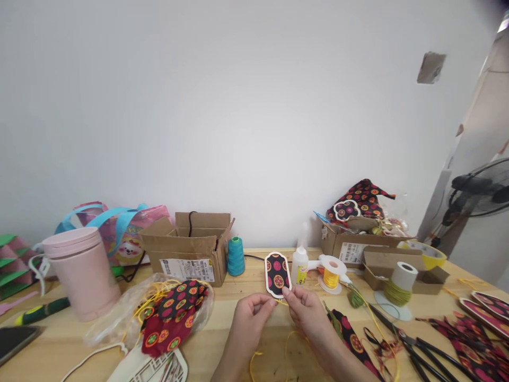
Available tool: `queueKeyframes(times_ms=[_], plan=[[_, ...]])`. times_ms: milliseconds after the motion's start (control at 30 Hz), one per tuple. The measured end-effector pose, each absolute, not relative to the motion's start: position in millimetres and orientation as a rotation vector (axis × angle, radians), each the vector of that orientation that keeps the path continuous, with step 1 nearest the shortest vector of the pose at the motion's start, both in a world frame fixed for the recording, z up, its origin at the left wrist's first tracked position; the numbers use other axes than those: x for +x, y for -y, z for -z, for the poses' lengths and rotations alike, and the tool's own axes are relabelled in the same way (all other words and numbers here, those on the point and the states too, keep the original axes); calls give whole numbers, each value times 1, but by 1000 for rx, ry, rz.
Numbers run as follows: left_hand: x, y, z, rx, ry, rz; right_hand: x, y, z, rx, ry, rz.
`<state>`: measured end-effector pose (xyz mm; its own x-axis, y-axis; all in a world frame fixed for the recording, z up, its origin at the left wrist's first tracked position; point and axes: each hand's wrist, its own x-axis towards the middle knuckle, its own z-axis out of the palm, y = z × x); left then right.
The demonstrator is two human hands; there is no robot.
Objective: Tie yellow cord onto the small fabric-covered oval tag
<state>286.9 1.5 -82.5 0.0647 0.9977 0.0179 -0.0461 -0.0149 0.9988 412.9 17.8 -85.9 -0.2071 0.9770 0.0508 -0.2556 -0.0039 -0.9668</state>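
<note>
Two bare hands meet over the wooden table (222,307), busy with a small fabric-faced tag (277,273) in a pale scalloped frame. The tag stands nearly upright just above the fingertips, its patterned side turned to the wearer. The right hand (308,310) grips its lower corner, thumb laid on the front. The left hand (253,321) has thumb and forefinger pinched on a yellow cord (282,303) at the tag's bottom edge.

Just behind, to the right of the tag, a glue bottle (300,269) stands beside a spool (331,278) of yellow thread. A teal cone (236,258) stands off to the left, next to an open box (186,257). Patterned cloth (170,321) lies bunched nearer the left arm.
</note>
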Motion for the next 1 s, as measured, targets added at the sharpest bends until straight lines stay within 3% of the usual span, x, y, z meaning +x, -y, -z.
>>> queueKeyframes(times_ms=[267,500,733,1000], plan=[[285,-1,84,1273,-1200,-1153,416,-22,92,-925,1209,-1391],[284,8,72,1627,-1422,-1265,417,-11,66,-929,1287,-1202],[295,1,85,1264,-1275,-1038,415,-17,78,-1096,1394,-1232],[291,0,96,1348,-1365,-964,425,-23,90,-1245,1448,-1292]])
